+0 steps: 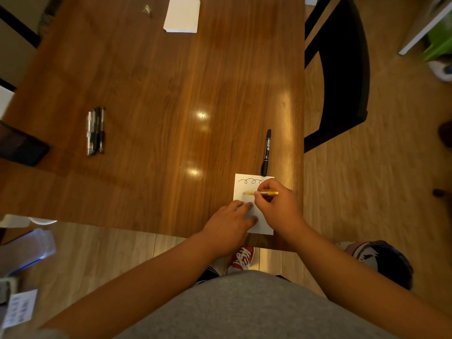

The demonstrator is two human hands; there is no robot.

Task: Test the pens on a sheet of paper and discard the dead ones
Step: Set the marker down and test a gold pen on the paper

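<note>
One pen is in play: the yellow pen (pixel 261 192), pinched in the curled fingers (pixel 263 188) of my right hand (pixel 278 204). It lies nearly flat over the upper half of the sheet of paper (pixel 241 189), its tip toward the sheet's left edge. My left hand (pixel 230 223) presses straight fingers on the sheet's lower left part, pinning it to the desk (pixel 159 94).

My main worry is a wrong verdict. Yellow ink on white paper under this warm light may barely show, so I could bin a working pen. With the barrel held so low, the tip may also skate without marking. The desk's near edge runs just below the sheet, so if my left hand eases off, a hard stroke could drag the paper over it. The black marker (pixel 266 152), just above the sheet's top right corner, could roll if knocked.

The pen is slim, with a pale, translucent yellow barrel. The sheet is small and white, with one row of black loops (pixel 252 181) along its top. Whether the yellow pen has marked it, I cannot tell. A bunch of dark pens (pixel 95 130) waits well to the sheet's upper left.
</note>
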